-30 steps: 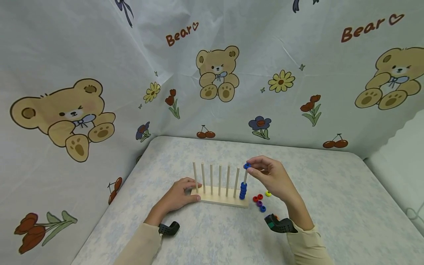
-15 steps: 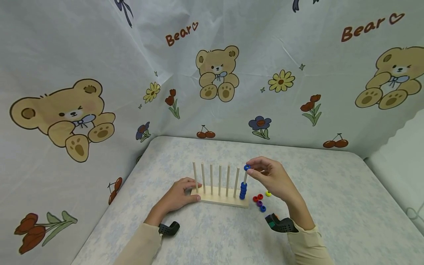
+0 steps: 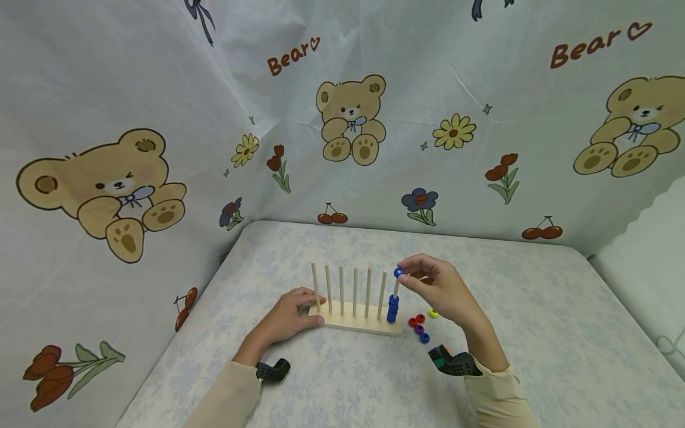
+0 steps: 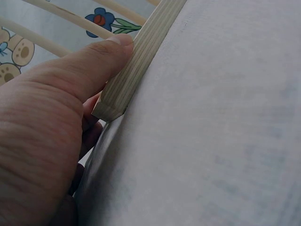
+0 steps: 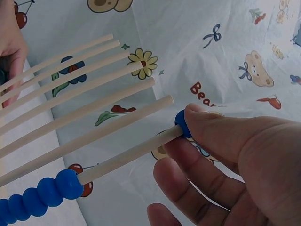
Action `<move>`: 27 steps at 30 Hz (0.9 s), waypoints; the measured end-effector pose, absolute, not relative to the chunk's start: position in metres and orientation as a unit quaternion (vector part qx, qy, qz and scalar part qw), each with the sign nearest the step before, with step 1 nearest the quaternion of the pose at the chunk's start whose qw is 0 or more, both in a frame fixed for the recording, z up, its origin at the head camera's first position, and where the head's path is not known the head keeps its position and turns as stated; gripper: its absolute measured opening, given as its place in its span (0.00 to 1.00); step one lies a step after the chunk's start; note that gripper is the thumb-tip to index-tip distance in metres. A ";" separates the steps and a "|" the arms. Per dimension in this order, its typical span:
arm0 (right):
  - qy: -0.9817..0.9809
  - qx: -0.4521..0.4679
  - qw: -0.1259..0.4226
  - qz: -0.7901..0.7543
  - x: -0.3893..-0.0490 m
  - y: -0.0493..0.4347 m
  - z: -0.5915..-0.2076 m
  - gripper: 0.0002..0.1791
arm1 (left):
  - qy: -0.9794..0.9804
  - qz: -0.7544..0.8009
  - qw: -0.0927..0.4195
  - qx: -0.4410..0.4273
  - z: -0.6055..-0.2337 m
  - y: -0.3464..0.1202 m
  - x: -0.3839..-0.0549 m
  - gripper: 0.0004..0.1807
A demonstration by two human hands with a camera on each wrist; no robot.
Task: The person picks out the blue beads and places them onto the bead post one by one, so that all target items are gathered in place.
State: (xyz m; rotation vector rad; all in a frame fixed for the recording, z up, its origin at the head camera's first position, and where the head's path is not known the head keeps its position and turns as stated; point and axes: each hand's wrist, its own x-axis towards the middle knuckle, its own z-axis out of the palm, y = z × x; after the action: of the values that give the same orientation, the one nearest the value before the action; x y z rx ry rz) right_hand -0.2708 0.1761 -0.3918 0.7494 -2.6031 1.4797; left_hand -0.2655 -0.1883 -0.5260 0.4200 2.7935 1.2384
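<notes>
A wooden peg rack (image 3: 355,323) with a row of upright pegs stands on the table. My left hand (image 3: 291,312) grips the left end of its base; in the left wrist view the thumb (image 4: 106,54) lies along the base's edge and the other fingers are partly hidden behind it. Between thumb and fingers, my right hand (image 3: 441,288) pinches a blue bead (image 5: 182,123) at the tip of the rightmost peg (image 5: 131,153). Lower on that peg sits a stack of several blue beads (image 3: 393,309). The other pegs carry no beads.
Right of the rack lie loose beads: red beads (image 3: 413,321), a purple bead (image 3: 420,329), a blue bead (image 3: 424,337) and a yellow bead (image 3: 433,312). A bear-printed cloth (image 3: 299,196) hangs behind the table (image 3: 342,380).
My right hand has come down slightly with the blue bead, which has tilted a little at the peg's tip. The left hand and the rack have stayed in place.
</notes>
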 end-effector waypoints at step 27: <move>-0.853 0.229 0.031 0.467 -0.272 0.174 -0.392 0.10 | 0.906 0.400 0.021 0.140 -0.526 -0.187 -0.265 0.24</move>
State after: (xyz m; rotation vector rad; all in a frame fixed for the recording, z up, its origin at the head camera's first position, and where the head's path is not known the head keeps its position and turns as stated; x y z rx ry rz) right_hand -0.2716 0.1743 -0.3917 0.7068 -2.6292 1.4398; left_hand -0.2654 -0.1875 -0.5261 0.4332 2.8085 1.2403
